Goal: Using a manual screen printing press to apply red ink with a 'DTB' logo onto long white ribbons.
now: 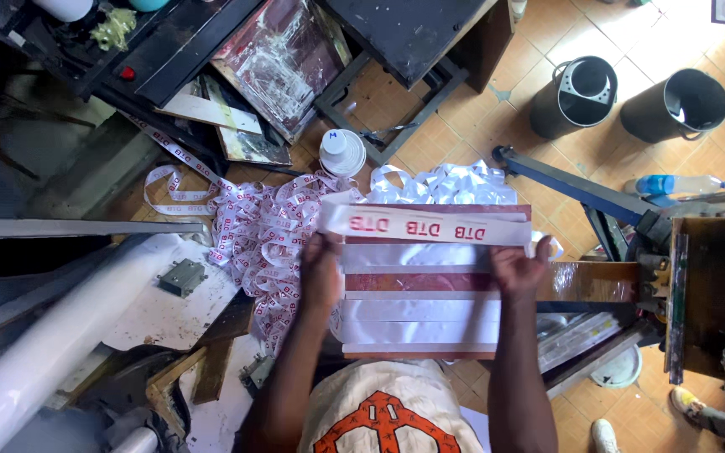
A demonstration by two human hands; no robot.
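Left hand (320, 273): fingers gripping the printed ribbon strip (430, 225) over the board (417, 281).
Right hand (520, 267): fingers gripping the strip's other end.
Beside board: ribbon pile (266, 235), white tub (342, 153).
Floor (497, 109): tiled; two black buckets (576, 96) beyond the board.

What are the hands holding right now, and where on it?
Left hand and right hand hold the printed white ribbon strip at its two ends, over the board.

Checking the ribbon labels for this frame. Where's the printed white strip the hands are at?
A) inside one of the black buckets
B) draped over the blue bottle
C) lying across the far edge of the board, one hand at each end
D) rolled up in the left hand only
C: the printed strip lies flat across the far edge of the board, with the left hand at one end and the right hand at the other.
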